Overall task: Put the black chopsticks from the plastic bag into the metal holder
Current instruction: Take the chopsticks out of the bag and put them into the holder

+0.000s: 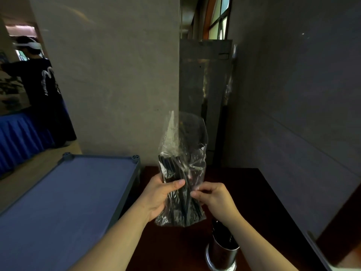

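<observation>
A clear plastic bag stands upright in the air over a dark wooden table, with a bundle of black chopsticks inside it. My left hand grips the lower part of the bag and the chopsticks through the plastic, thumb across the front. My right hand pinches the bag's right side with fingertips. Below my right wrist stands the metal holder, with several black chopsticks in it; its top is partly hidden by my forearm.
A grey-blue shelf top lies to the left of the table. A concrete pillar and a grey wall close in the back and right. A person in black stands far left by a blue-skirted table.
</observation>
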`<state>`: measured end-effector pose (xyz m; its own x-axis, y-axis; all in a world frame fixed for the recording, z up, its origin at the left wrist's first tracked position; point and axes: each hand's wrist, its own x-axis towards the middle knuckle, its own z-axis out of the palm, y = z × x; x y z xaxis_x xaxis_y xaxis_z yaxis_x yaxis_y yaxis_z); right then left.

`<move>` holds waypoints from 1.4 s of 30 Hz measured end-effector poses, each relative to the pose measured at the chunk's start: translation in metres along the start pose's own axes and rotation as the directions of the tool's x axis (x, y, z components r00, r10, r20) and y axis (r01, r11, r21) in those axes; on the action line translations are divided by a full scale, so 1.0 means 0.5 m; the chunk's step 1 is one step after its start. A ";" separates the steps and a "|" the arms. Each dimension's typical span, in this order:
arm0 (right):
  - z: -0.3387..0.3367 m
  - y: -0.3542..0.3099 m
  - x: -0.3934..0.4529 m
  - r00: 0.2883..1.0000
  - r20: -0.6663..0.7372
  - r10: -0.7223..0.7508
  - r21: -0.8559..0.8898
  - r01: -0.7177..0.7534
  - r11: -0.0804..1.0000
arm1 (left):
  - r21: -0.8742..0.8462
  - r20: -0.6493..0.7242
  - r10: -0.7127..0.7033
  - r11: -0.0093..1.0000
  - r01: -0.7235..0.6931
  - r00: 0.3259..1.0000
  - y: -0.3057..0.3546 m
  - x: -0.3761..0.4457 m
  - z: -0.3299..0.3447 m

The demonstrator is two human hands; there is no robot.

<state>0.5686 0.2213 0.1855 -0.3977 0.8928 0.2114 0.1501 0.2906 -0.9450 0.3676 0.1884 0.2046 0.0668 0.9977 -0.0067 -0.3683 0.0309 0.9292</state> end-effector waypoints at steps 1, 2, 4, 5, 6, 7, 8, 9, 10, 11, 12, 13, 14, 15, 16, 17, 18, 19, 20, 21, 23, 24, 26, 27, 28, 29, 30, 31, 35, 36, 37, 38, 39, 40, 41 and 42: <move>0.007 -0.002 0.000 1.000 -0.009 -0.017 0.001 0.017 1.000 | 0.011 0.007 0.012 1.000 -0.012 1.000 -0.001 0.000 0.001; 0.014 -0.004 0.001 1.000 -0.009 -0.030 -0.002 0.030 1.000 | 0.014 0.015 0.024 1.000 -0.024 1.000 -0.002 0.000 0.002; 0.025 -0.005 0.004 0.999 0.000 -0.040 -0.040 0.040 0.998 | 0.041 0.021 0.048 0.998 -0.048 0.999 -0.001 -0.002 0.004; 0.026 -0.005 0.005 0.999 0.003 -0.036 -0.070 0.036 0.997 | 0.068 0.014 0.060 0.996 -0.061 0.998 0.000 -0.003 0.004; 0.023 -0.008 0.007 1.000 0.008 -0.021 -0.101 0.022 0.995 | 0.089 0.000 0.069 0.994 -0.069 0.998 0.001 -0.004 0.004; 0.016 -0.015 0.007 1.000 0.017 0.003 -0.126 0.000 0.992 | 0.094 -0.023 0.071 0.993 -0.068 0.997 0.003 -0.004 0.003; 0.007 -0.027 0.007 0.999 0.024 0.025 -0.136 -0.022 0.991 | 0.090 -0.049 0.071 0.994 -0.066 0.996 0.005 -0.004 -0.001; -0.006 -0.042 0.006 1.000 0.005 0.031 -0.124 -0.030 0.992 | 0.089 -0.071 0.074 0.994 -0.068 0.995 0.006 -0.003 -0.005; -0.021 -0.062 0.005 0.999 -0.051 0.008 -0.102 -0.013 0.995 | 0.093 -0.091 0.078 0.993 -0.070 0.993 0.008 -0.003 -0.010; -0.036 -0.085 0.005 0.990 -0.134 -0.042 -0.088 0.030 0.996 | 0.096 -0.107 0.080 0.993 -0.070 0.991 0.010 -0.003 -0.016; -0.050 -0.113 0.003 0.969 -0.220 -0.110 -0.085 0.093 0.992 | 0.093 -0.122 0.075 0.994 -0.064 0.990 0.012 -0.003 -0.020; -0.062 -0.142 0.001 0.941 -0.284 -0.185 -0.093 0.165 0.982 | 0.089 -0.136 0.063 0.995 -0.051 0.989 0.013 -0.002 -0.023; -0.068 -0.172 -0.001 0.915 -0.311 -0.256 -0.107 0.234 0.966 | 0.081 -0.149 0.049 0.996 -0.037 0.988 0.012 -0.002 -0.025; -0.070 -0.201 -0.001 0.897 -0.309 -0.315 -0.131 0.288 0.949 | 0.067 -0.156 0.034 0.997 -0.024 0.987 0.011 -0.001 -0.025; -0.068 -0.227 0.001 0.886 -0.289 -0.362 -0.159 0.329 0.931 | 0.051 -0.159 0.021 0.999 -0.013 0.987 0.009 -0.001 -0.024; -0.063 -0.250 0.006 0.880 -0.258 -0.399 -0.191 0.359 0.914 | 0.041 -0.156 0.014 0.999 -0.008 0.988 0.007 -0.002 -0.022; -0.055 -0.269 0.013 0.881 -0.216 -0.421 -0.228 0.373 0.899 | 0.038 -0.150 0.013 0.999 -0.007 0.989 0.005 -0.002 -0.019; -0.047 -0.284 0.024 0.890 -0.167 -0.424 -0.278 0.370 0.886 | 0.035 -0.143 0.011 0.999 -0.006 0.990 0.003 -0.002 -0.016; -0.039 -0.294 0.038 0.906 -0.114 -0.408 -0.338 0.351 0.873 | 0.031 -0.141 0.006 1.000 -0.002 0.990 0.001 -0.003 -0.013; -0.031 -0.300 0.053 0.924 -0.062 -0.377 -0.402 0.322 0.857 | 0.025 -0.143 0.001 1.000 0.003 0.990 0.001 -0.004 -0.010; -0.022 -0.298 0.083 0.952 0.010 -0.304 -0.519 0.265 0.813 | 0.014 -0.133 -0.001 1.000 0.003 0.991 0.004 -0.005 -0.004; -0.020 -0.294 0.095 0.961 0.031 -0.274 -0.566 0.243 0.788 | 0.007 -0.124 0.004 1.000 -0.003 0.992 0.006 -0.006 -0.002; -0.019 -0.284 0.114 0.974 0.044 -0.221 -0.635 0.198 0.747 | -0.008 -0.112 0.016 1.000 -0.017 0.994 0.009 -0.007 -0.001; -0.020 -0.279 0.120 0.979 0.039 -0.198 -0.653 0.175 0.737 | -0.014 -0.107 0.022 1.000 -0.023 0.994 0.010 -0.008 -0.002; -0.021 -0.275 0.124 0.983 0.038 -0.179 -0.665 0.159 0.730 | -0.014 -0.102 0.028 0.999 -0.030 0.994 0.012 -0.008 -0.003; -0.020 -0.272 0.127 0.985 0.046 -0.163 -0.679 0.151 0.719 | -0.011 -0.098 0.033 0.999 -0.034 0.995 0.014 -0.009 -0.006; -0.017 -0.271 0.130 0.987 0.067 -0.147 -0.694 0.152 0.703 | -0.007 -0.097 0.036 0.999 -0.037 0.995 0.015 -0.011 -0.009; -0.017 -0.272 0.132 0.987 0.090 -0.132 -0.711 0.157 0.685 | -0.004 -0.096 0.038 0.999 -0.038 0.995 0.016 -0.011 -0.010; -0.005 -0.279 0.141 0.983 0.158 -0.093 -0.753 0.181 0.633 | -0.003 -0.132 0.046 0.999 -0.047 0.990 0.012 -0.017 -0.018; -0.003 -0.281 0.143 0.982 0.165 -0.093 -0.754 0.187 0.630 | -0.004 -0.141 0.047 0.999 -0.048 0.989 0.012 -0.018 -0.020; 0.000 -0.282 0.145 0.981 0.174 -0.090 -0.754 0.191 0.629 | -0.002 -0.147 0.046 0.999 -0.047 0.988 0.011 -0.020 -0.020; 0.003 -0.281 0.146 0.980 0.184 -0.080 -0.753 0.193 0.629 | 0.002 -0.149 0.042 0.999 -0.042 0.988 0.012 -0.021 -0.021; 0.006 -0.280 0.148 0.979 0.196 -0.064 -0.750 0.191 0.633 | 0.009 -0.147 0.035 0.999 -0.034 0.989 0.013 -0.023 -0.021; 0.009 -0.278 0.150 0.978 0.206 -0.043 -0.745 0.185 0.641 | 0.018 -0.139 0.027 1.000 -0.025 0.990 0.015 -0.026 -0.019; 0.011 -0.276 0.152 0.977 0.211 -0.024 -0.738 0.176 0.652 | 0.028 -0.127 0.019 0.999 -0.016 0.992 0.017 -0.028 -0.018; 0.013 -0.274 0.154 0.977 0.212 -0.011 -0.728 0.166 0.665 | 0.036 -0.112 0.013 0.999 -0.009 0.994 0.019 -0.030 -0.016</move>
<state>0.5114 0.2477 0.3296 -0.5824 0.7961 0.1644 0.6928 0.5919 -0.4120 0.3556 0.1742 0.2106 -0.0424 0.9984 -0.0365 -0.3356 0.0202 0.9418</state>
